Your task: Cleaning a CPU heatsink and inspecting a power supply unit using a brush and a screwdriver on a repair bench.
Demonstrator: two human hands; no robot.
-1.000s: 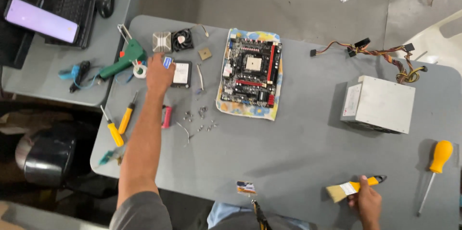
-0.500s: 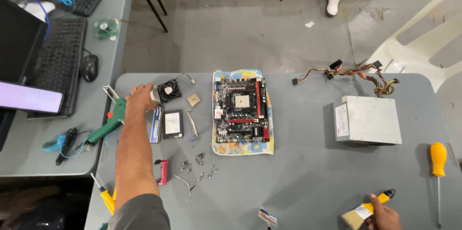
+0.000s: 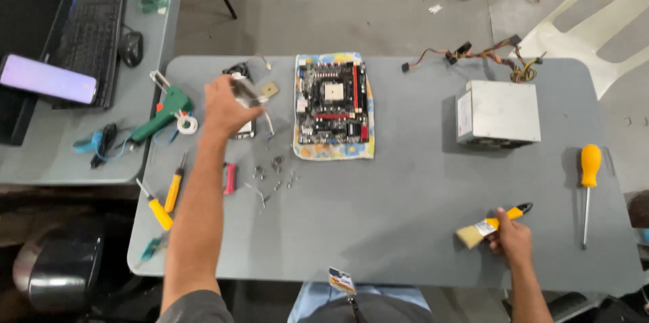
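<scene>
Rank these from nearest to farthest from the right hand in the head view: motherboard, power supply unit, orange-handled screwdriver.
From the right hand:
1. Orange-handled screwdriver, just to its right.
2. Power supply unit, straight beyond it.
3. Motherboard, far left on its cloth.

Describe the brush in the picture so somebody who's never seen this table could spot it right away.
On the grey table, look to the near right corner, below the grey metal power supply box. The right hand holds the paintbrush there. Its flat pale bristles and yellow-and-black handle set it apart from the orange-handled screwdriver lying further right.
</scene>
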